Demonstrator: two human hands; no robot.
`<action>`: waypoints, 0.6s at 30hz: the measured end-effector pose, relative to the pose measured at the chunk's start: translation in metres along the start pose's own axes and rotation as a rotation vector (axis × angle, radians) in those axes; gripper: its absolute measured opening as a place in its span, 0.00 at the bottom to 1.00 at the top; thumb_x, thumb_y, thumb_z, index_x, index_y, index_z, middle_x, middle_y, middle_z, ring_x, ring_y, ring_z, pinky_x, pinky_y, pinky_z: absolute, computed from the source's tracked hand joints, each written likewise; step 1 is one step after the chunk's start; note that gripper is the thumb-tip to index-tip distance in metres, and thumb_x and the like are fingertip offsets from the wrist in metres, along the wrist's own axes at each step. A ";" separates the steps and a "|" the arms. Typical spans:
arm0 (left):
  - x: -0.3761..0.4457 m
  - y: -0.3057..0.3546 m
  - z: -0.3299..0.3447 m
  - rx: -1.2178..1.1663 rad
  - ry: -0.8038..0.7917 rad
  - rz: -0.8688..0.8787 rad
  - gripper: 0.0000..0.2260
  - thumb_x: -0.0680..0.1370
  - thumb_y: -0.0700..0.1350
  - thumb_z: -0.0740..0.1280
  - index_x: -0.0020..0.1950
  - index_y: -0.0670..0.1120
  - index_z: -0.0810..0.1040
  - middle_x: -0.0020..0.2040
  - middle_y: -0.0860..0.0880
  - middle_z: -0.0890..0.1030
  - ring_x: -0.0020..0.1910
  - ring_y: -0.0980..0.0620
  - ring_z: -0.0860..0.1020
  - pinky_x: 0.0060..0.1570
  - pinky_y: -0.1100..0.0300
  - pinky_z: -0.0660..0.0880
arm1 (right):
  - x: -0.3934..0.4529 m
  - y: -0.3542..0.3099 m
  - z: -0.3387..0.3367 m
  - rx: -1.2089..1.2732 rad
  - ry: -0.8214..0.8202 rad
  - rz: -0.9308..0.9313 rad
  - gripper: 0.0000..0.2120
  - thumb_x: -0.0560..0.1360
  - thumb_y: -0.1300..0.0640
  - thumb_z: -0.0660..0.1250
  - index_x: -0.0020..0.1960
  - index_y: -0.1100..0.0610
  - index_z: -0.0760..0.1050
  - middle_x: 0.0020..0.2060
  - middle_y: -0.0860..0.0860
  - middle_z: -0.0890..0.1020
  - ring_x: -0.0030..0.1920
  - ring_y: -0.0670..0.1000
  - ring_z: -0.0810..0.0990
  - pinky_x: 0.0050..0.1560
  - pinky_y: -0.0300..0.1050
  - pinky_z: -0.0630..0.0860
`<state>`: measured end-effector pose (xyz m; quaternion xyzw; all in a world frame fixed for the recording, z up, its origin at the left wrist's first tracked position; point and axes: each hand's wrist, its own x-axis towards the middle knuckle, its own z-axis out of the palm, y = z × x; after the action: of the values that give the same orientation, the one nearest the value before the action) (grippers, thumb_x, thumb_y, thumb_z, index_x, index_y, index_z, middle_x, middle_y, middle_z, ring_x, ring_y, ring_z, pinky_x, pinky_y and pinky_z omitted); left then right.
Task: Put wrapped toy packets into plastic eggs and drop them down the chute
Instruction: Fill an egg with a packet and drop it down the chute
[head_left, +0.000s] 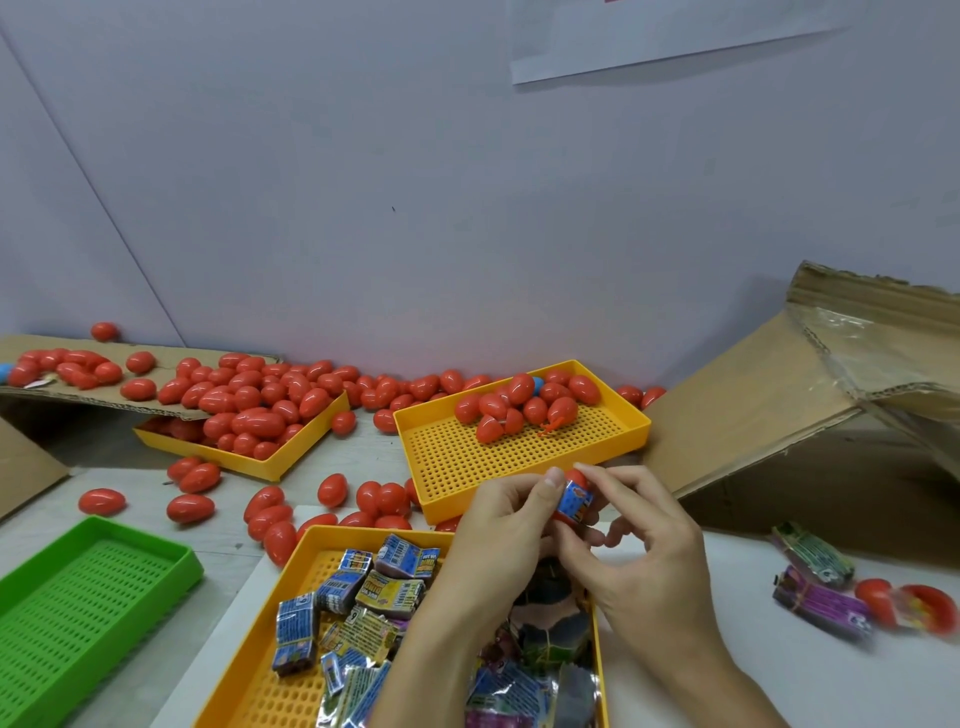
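Just right of the frame's centre, both hands meet over the desk. The left hand and the right hand together pinch a red plastic egg with a blue wrapped packet against it; each grip is narrow, fingertips curled around the egg and packet. Whether the packet sits inside the egg or only in front of it cannot be told.

Below the hands, at lower centre, a yellow tray with a perforated floor holds a heap of wrapped packets, mostly blue and yellow. Just above the hands, a second yellow tray holds a cluster of red eggs at its far end. In the left half, a third yellow tray is piled with red eggs, partly under a cardboard sheet that carries more. Loose red eggs lie scattered on the desk between the trays.

A green tray sits at lower left. At the right, a sloping cardboard chute leans beside the second tray. Near the lower right edge lie bundled packets and an opened red egg.
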<state>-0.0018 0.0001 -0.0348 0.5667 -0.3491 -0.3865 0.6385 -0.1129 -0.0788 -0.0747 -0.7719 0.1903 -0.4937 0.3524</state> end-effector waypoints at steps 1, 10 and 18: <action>0.000 0.001 0.000 -0.025 0.001 -0.009 0.13 0.82 0.52 0.64 0.51 0.48 0.86 0.49 0.40 0.86 0.49 0.44 0.85 0.47 0.57 0.81 | 0.000 -0.001 0.001 0.007 0.009 -0.001 0.23 0.67 0.60 0.79 0.61 0.55 0.81 0.48 0.44 0.78 0.49 0.44 0.78 0.40 0.31 0.75; 0.000 0.001 0.002 -0.020 0.002 -0.013 0.12 0.79 0.51 0.68 0.52 0.44 0.85 0.49 0.40 0.85 0.48 0.43 0.85 0.46 0.55 0.81 | 0.000 0.000 0.000 -0.007 0.027 -0.012 0.24 0.68 0.62 0.79 0.62 0.56 0.80 0.49 0.45 0.79 0.46 0.44 0.78 0.41 0.32 0.76; 0.001 0.010 0.002 -0.408 0.058 -0.142 0.20 0.84 0.47 0.57 0.49 0.33 0.82 0.43 0.35 0.84 0.39 0.45 0.85 0.38 0.58 0.82 | -0.002 -0.002 0.009 0.032 -0.024 -0.007 0.29 0.74 0.47 0.69 0.74 0.50 0.68 0.54 0.36 0.73 0.55 0.43 0.77 0.45 0.26 0.72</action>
<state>-0.0027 -0.0009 -0.0242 0.4599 -0.2043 -0.4768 0.7207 -0.1057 -0.0730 -0.0774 -0.7728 0.1755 -0.4883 0.3653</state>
